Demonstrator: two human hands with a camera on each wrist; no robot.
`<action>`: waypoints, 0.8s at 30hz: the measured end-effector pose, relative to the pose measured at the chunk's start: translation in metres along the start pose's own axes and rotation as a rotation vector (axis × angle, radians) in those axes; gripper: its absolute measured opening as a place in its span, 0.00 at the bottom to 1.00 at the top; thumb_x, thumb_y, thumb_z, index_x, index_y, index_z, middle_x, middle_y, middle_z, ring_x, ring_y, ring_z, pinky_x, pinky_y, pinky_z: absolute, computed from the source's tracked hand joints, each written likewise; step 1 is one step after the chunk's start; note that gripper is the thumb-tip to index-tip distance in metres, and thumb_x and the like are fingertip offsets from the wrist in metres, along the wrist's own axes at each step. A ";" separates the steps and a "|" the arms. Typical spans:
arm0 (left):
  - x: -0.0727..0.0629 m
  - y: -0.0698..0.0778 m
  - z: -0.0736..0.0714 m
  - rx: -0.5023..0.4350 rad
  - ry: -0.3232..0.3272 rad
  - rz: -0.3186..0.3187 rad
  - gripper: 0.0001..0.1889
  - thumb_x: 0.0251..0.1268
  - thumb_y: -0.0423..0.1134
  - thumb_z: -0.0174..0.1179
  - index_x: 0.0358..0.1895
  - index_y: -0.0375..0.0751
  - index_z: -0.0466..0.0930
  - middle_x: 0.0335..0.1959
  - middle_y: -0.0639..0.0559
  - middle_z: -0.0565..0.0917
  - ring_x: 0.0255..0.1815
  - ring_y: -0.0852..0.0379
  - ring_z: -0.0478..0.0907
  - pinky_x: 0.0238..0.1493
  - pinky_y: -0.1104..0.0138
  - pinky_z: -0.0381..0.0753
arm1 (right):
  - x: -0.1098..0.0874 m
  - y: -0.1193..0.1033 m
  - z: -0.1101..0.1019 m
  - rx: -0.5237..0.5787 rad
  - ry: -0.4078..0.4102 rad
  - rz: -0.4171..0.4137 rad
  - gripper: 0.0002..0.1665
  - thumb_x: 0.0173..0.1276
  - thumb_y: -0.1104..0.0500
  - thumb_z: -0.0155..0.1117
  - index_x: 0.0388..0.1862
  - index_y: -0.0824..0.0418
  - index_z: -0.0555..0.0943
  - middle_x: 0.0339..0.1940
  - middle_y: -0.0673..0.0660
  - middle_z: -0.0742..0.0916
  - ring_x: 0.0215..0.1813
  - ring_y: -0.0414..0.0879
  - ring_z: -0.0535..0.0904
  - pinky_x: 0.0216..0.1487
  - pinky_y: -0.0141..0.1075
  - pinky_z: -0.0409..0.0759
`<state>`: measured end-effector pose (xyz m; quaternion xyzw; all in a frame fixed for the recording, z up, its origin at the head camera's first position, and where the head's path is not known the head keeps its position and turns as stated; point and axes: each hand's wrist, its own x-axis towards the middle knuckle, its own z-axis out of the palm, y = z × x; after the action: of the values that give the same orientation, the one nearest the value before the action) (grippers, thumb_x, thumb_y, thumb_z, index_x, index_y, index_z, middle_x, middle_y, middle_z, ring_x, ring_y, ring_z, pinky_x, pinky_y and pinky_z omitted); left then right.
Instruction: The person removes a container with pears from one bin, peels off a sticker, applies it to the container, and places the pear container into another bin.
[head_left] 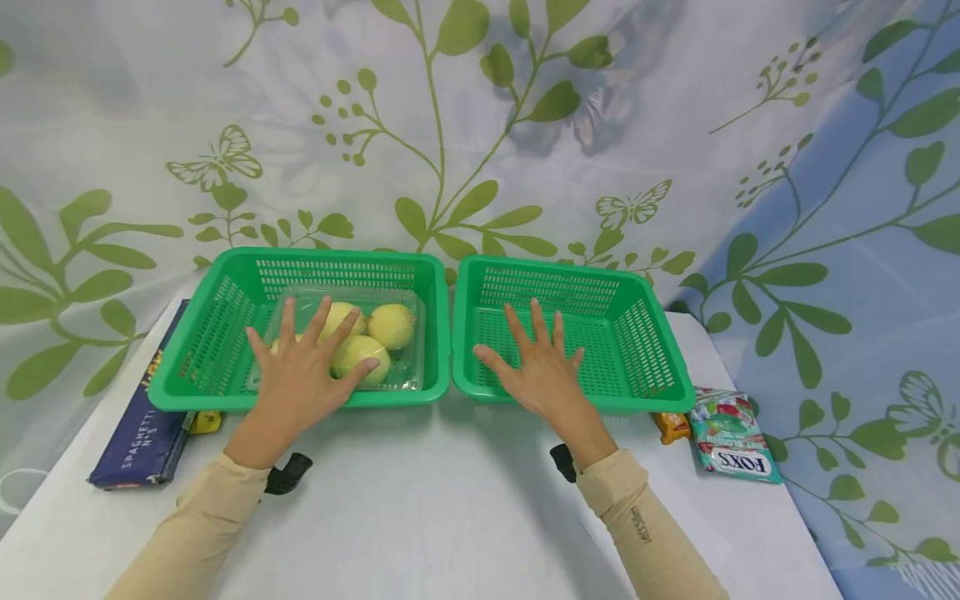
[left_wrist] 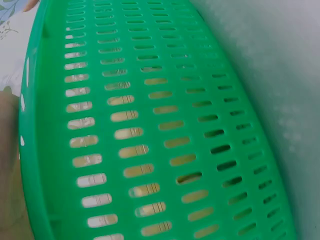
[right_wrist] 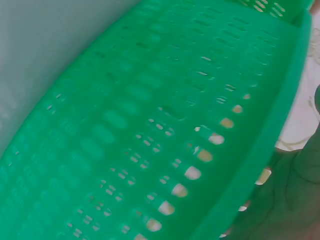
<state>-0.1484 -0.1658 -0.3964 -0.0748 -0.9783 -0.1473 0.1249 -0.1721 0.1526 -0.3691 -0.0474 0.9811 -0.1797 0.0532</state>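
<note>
Two green plastic baskets with slotted walls stand side by side, the left basket (head_left: 202, 400) and the right basket (head_left: 667, 404). Inside the left one is a clear plastic tray (head_left: 408, 379) with several round yellow fruits (head_left: 392, 326). My left hand (head_left: 303, 371) is spread over the left basket's front rim, fingers straight above the fruits and partly hiding them. Over the right basket's front rim, my right hand (head_left: 546, 379) is spread too, fingers straight and holding nothing. Each wrist view is mostly filled by a basket's slotted front wall; yellow shows through the left wall (left_wrist: 55, 150).
A dark blue spaghetti pack (head_left: 142, 442) lies left of the left basket, with a small yellow item (head_left: 206, 422) beside it. To the right are a green Fox's packet (head_left: 731, 437) and a small orange packet (head_left: 672, 427). A leaf-patterned sheet (head_left: 480, 125) hangs behind the white table (head_left: 450, 517).
</note>
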 end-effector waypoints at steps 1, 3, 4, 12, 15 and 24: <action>0.000 -0.001 -0.001 0.007 -0.009 -0.004 0.39 0.68 0.70 0.51 0.79 0.60 0.59 0.82 0.40 0.55 0.82 0.25 0.36 0.65 0.17 0.34 | 0.000 -0.002 -0.001 0.013 -0.004 -0.003 0.53 0.64 0.14 0.33 0.82 0.31 0.39 0.86 0.50 0.38 0.84 0.63 0.27 0.69 0.82 0.41; 0.000 -0.004 -0.003 0.009 -0.026 -0.015 0.39 0.69 0.71 0.49 0.79 0.60 0.58 0.82 0.39 0.54 0.82 0.25 0.34 0.64 0.17 0.33 | -0.001 -0.006 -0.003 0.051 -0.013 -0.016 0.53 0.64 0.15 0.34 0.83 0.33 0.41 0.86 0.50 0.39 0.85 0.63 0.28 0.69 0.82 0.42; 0.000 -0.005 -0.005 0.008 -0.036 -0.020 0.39 0.70 0.71 0.48 0.80 0.59 0.57 0.82 0.39 0.54 0.82 0.25 0.34 0.64 0.17 0.33 | -0.001 -0.008 -0.003 0.070 -0.016 -0.025 0.53 0.65 0.15 0.34 0.83 0.34 0.42 0.86 0.50 0.39 0.85 0.63 0.29 0.70 0.81 0.42; 0.001 -0.022 -0.022 -0.084 0.058 -0.057 0.31 0.74 0.51 0.55 0.77 0.49 0.64 0.76 0.32 0.65 0.72 0.23 0.63 0.63 0.20 0.55 | 0.005 -0.032 -0.003 0.169 0.133 -0.209 0.37 0.75 0.36 0.56 0.73 0.58 0.72 0.80 0.61 0.66 0.82 0.63 0.58 0.76 0.64 0.62; 0.001 -0.030 -0.025 -0.163 0.161 -0.065 0.26 0.71 0.36 0.57 0.71 0.41 0.72 0.66 0.29 0.76 0.31 0.36 0.81 0.31 0.43 0.81 | 0.011 -0.042 0.002 0.234 0.192 -0.281 0.23 0.76 0.46 0.60 0.56 0.62 0.84 0.61 0.61 0.85 0.65 0.58 0.79 0.65 0.51 0.80; 0.003 -0.059 -0.040 -0.197 0.036 -0.251 0.25 0.75 0.42 0.50 0.71 0.36 0.70 0.60 0.26 0.78 0.17 0.49 0.72 0.11 0.63 0.63 | 0.015 -0.094 0.013 0.384 0.140 -0.374 0.16 0.77 0.50 0.58 0.50 0.59 0.85 0.42 0.54 0.89 0.40 0.45 0.81 0.40 0.35 0.82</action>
<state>-0.1533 -0.2338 -0.3741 0.0388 -0.9585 -0.2581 0.1149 -0.1782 0.0591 -0.3491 -0.2043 0.9046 -0.3717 -0.0411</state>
